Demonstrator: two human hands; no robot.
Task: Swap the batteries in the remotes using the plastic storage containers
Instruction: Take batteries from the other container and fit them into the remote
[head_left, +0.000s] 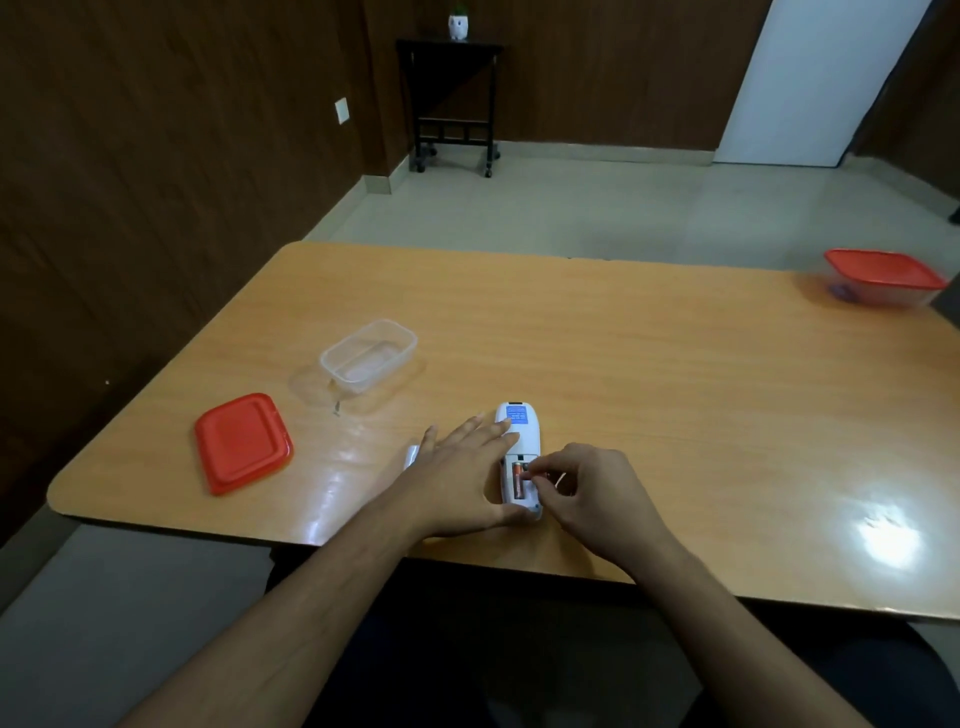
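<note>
A white remote (519, 431) lies face down near the table's front edge, its battery bay uncovered. One battery (517, 481) with an orange end sits in the bay. My left hand (462, 478) lies flat against the remote's left side and holds it down. My right hand (582, 493) has its fingertips pinched at the bay's right slot; what they pinch is hidden. A small white piece (412, 454), perhaps the bay cover, peeks out left of my left hand. An open clear plastic container (370, 354) stands further left, its red lid (241, 441) flat beside it.
A second clear container with a red lid on it (883, 278) stands at the table's far right edge, something dark inside. The wooden table (675, 389) has a glossy top. Beyond it are a tiled floor, a black side table and a white door.
</note>
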